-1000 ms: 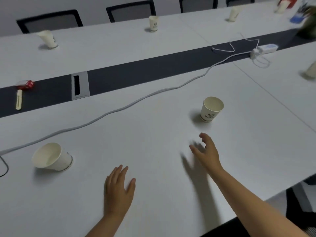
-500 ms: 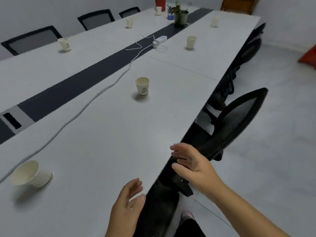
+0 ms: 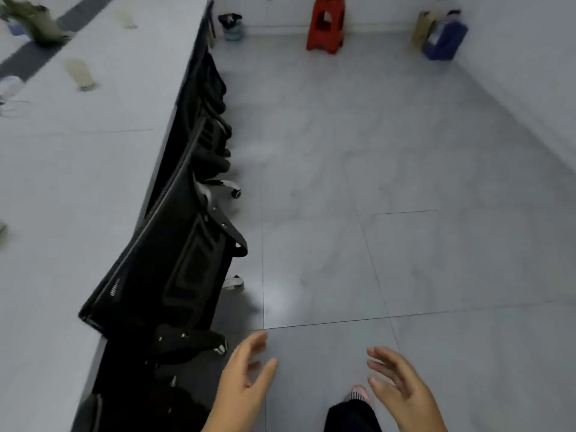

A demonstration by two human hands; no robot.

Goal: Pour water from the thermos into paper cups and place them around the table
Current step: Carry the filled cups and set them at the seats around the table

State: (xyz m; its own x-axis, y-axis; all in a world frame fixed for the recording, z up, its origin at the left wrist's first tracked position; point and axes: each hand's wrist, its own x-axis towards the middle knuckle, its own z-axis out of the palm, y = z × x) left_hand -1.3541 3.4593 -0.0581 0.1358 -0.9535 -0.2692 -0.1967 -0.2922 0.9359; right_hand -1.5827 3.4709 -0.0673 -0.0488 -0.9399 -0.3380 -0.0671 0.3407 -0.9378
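Both hands hang over the smooth grey tiled floor (image 3: 405,182). The left hand (image 3: 243,391) and right hand (image 3: 402,388) show relaxed, spread fingers, each grip loose and holding nothing. A blurred pale paper cup (image 3: 80,73) stands on the matte white tabletop (image 3: 78,169) far left, well apart from both hands. Black mesh office chairs (image 3: 187,244) line the tabletop's edge. A red plastic stool (image 3: 325,24) stands by the far wall.

Motion blur smears the pale paper cup (image 3: 80,74) at ten o'clock on the long white table (image 3: 62,182); both bare forearms run off the bottom edge; a dark-trousered leg (image 3: 352,416) is cropped at six
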